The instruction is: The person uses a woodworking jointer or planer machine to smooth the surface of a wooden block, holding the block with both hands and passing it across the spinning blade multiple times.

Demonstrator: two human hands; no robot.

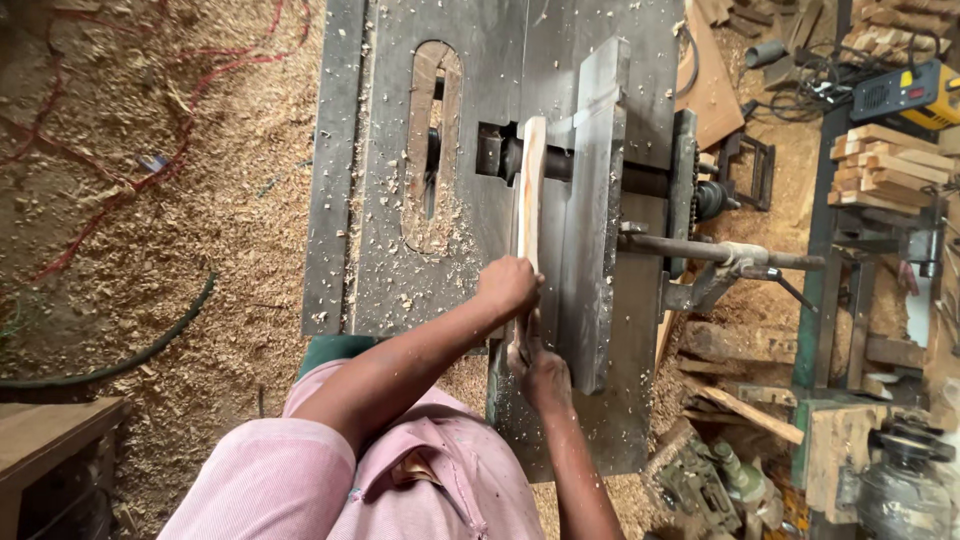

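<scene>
A narrow pale wooden board (531, 190) stands on edge on the grey metal machine table (480, 80), pressed against the upright metal fence (592, 220). My left hand (507, 286) grips the board near its near end, fingers closed over its top edge. My right hand (541, 370) holds the board's near end from behind, just below the left hand. The board's far end reaches the dark cutter opening (497, 152) beside the fence.
A long slot (432, 150) with a saw blade lies left of the board. Wood shavings cover the table and floor (150, 230). Stacked wood blocks (890, 165), a yellow tool (915, 92), cables and metal parts crowd the right side. A wooden bench (50, 430) stands lower left.
</scene>
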